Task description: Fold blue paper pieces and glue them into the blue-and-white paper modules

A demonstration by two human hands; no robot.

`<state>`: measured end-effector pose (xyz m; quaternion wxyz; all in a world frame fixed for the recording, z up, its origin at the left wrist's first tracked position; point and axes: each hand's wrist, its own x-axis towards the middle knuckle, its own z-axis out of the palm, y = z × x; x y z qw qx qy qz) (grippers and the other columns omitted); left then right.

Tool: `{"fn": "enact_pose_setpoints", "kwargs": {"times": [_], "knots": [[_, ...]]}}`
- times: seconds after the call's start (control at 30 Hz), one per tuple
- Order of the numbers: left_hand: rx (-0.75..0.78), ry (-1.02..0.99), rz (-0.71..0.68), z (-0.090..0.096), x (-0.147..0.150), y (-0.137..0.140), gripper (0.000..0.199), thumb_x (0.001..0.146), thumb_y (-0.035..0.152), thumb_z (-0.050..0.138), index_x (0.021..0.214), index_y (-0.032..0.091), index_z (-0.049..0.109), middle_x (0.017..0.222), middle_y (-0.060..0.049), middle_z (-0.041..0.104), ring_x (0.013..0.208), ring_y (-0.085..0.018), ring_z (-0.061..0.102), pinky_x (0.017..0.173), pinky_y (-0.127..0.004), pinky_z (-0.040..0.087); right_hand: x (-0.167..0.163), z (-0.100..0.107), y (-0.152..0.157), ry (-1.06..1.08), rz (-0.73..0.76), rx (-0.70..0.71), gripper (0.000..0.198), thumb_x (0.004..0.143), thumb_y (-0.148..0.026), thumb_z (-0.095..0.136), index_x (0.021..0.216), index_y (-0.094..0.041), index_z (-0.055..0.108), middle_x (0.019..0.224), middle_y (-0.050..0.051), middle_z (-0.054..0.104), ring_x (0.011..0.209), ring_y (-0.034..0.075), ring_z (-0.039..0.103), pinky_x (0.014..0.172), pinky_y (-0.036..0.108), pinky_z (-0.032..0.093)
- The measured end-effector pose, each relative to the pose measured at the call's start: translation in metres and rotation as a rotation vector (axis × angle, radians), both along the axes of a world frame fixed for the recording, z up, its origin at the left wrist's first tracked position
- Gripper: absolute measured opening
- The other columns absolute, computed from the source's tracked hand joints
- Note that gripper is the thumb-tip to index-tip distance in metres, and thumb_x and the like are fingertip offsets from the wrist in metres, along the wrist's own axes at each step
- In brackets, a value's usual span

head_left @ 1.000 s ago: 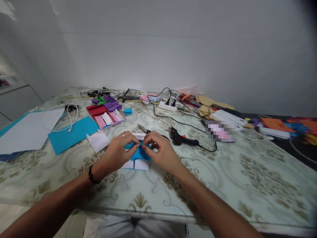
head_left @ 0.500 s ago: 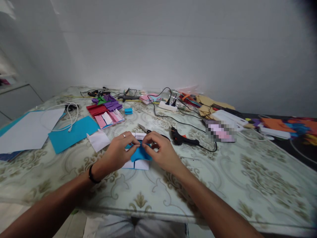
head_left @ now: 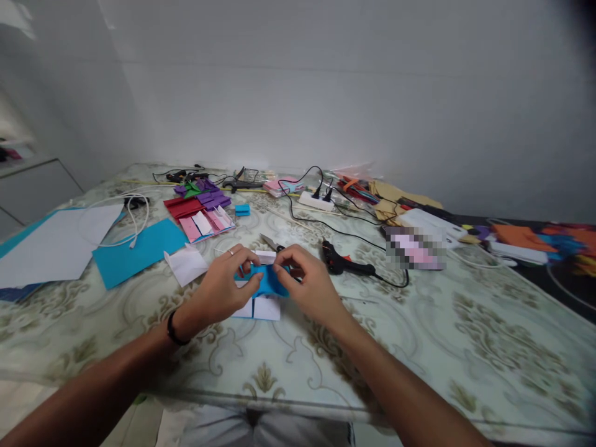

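A small folded blue paper (head_left: 270, 282) is raised between my hands over the table. My right hand (head_left: 307, 279) pinches its right side between thumb and forefinger. At the left, my left hand (head_left: 228, 279), with a ring and a black wristband, has its thumb and forefinger parted close to the paper's edge. Beneath lies a blue sheet with white flaps (head_left: 267, 308), partly covered by my hands. Scissors (head_left: 270, 241) rest just behind my fingers, their handles partly hidden by my right hand.
Right of my hands lies a black glue gun (head_left: 347, 262) with its cord. A power strip (head_left: 315, 200) sits farther back. Blue paper (head_left: 139, 251), a white folded piece (head_left: 186, 264), red folded paper (head_left: 182, 208) and large white sheets (head_left: 56, 245) spread over the left side.
My left thumb and forefinger have moved apart and away from the blue paper. My right hand has shifted slightly right, still pinching it.
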<state>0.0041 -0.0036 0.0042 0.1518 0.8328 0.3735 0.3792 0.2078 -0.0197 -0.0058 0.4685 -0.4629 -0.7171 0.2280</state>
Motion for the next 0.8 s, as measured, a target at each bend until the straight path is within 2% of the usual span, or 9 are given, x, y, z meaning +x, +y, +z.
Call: {"fn": "enact_pose_setpoints", "kwargs": {"times": [0.13,0.23,0.33,0.47,0.63,0.8], "knots": [[-0.113,-0.033,0.05,-0.0009,0.0006,0.0001,0.008,0.091,0.02,0.061,0.097,0.02,0.066,0.065,0.006,0.057,0.059,-0.011,0.056,0.062,-0.024,0.043,0.0001,-0.0001,0.0,0.012,0.022,-0.002,0.003,0.093,-0.022,0.061,0.09,-0.021,0.063,0.093,0.003,0.064,0.083,0.018,0.062,0.066,0.027,0.05],[-0.14,-0.072,0.12,-0.0009,0.0005,0.0014,0.008,0.091,0.023,0.06,0.094,0.02,0.066,0.062,0.006,0.055,0.056,-0.011,0.054,0.058,-0.023,0.04,0.0004,-0.0007,0.0003,0.016,0.043,0.023,0.005,0.092,-0.023,0.062,0.097,-0.021,0.064,0.099,0.005,0.062,0.087,0.018,0.063,0.073,0.029,0.053],[-0.149,-0.106,0.159,-0.0003,0.0,0.0023,0.008,0.091,0.025,0.061,0.093,0.019,0.066,0.062,0.006,0.056,0.054,-0.011,0.054,0.055,-0.023,0.039,0.0004,-0.0013,0.0004,0.007,0.042,-0.01,0.01,0.093,-0.027,0.063,0.102,-0.021,0.065,0.094,0.004,0.063,0.083,0.018,0.063,0.071,0.03,0.053],[-0.148,-0.126,0.111,-0.0005,0.0,0.0022,0.007,0.091,0.025,0.062,0.094,0.019,0.066,0.069,0.003,0.064,0.061,-0.012,0.06,0.059,-0.023,0.045,-0.0001,-0.0007,0.0,0.009,0.049,-0.092,0.013,0.093,-0.028,0.062,0.104,-0.021,0.066,0.088,0.003,0.068,0.076,0.017,0.062,0.068,0.03,0.051],[-0.154,-0.118,0.06,-0.0031,0.0,0.0034,0.007,0.092,0.025,0.066,0.096,0.02,0.067,0.075,0.0,0.069,0.068,-0.015,0.065,0.064,-0.026,0.051,-0.0001,0.0002,-0.0004,0.031,0.033,-0.092,0.013,0.092,-0.027,0.063,0.102,-0.021,0.066,0.092,0.004,0.071,0.077,0.017,0.064,0.069,0.03,0.052],[-0.221,-0.174,-0.005,-0.002,0.0003,0.0032,0.017,0.093,0.027,0.064,0.106,0.018,0.068,0.083,-0.004,0.074,0.076,-0.018,0.071,0.071,-0.031,0.057,-0.0003,0.001,-0.0003,0.092,0.046,-0.108,0.014,0.09,-0.03,0.065,0.101,-0.021,0.067,0.094,0.005,0.071,0.08,0.018,0.065,0.071,0.031,0.054]]}}
